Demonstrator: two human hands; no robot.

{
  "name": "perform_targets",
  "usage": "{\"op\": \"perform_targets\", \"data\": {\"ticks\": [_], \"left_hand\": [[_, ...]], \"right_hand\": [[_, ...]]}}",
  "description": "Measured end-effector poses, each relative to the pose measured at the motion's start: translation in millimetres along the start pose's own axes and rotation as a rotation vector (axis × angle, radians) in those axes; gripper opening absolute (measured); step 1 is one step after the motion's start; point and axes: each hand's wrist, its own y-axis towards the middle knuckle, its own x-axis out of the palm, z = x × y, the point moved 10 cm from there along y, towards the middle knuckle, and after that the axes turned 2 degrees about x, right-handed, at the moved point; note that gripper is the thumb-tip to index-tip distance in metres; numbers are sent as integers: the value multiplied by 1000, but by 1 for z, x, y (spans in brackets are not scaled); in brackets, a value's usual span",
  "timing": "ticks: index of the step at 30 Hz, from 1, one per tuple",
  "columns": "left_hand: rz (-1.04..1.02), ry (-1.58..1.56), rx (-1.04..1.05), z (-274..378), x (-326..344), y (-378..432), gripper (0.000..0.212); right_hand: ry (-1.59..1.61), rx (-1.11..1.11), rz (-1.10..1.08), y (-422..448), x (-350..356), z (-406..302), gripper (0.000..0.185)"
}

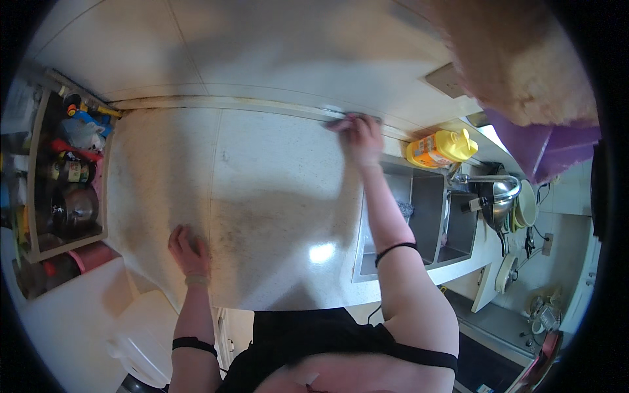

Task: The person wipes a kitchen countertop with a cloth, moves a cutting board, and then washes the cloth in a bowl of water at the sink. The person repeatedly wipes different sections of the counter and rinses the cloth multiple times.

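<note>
My right hand (pixel 364 141) presses a dark pinkish cloth (pixel 342 123) against the ledge (pixel 275 106) where the pale countertop (pixel 275 162) meets the wall. My left hand (pixel 188 251) rests on the countertop at the left, fingers apart and slightly curled, with nothing in it. Below my right hand, my forearm reaches over the edge of a double stainless steel sink (pixel 426 216). A yellow plastic bottle (pixel 437 148) with an orange label stands beside the ledge, just right of my right hand. Brown smudges mark the countertop.
A shelf unit (pixel 105 196) with bottles and bags stands at the left. The curved faucet (pixel 496 179) is right of the sink, near a metal pan (pixel 497 206). A steel wool scrubber (pixel 405 210) lies in the sink. A wall outlet (pixel 444 81) and purple material (pixel 545 142) are upper right.
</note>
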Motion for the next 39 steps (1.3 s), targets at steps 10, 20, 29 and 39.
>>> {"op": "perform_targets", "data": {"ticks": [10,20,29,39], "left_hand": [[-13,28,20,-10,8,-2,46],[14,-10,9,-5,0,-3,47],[-44,-23,-48,-18,8,-5,50],[-42,-68,-61,-18,3,1,49]], "right_hand": [[54,92,158,-8,77,-71,17],[156,-183,-57,45,153,-247,20],[91,-272,116,18,80,-153,18],[195,-317,55,57,192,-332,9]]}}
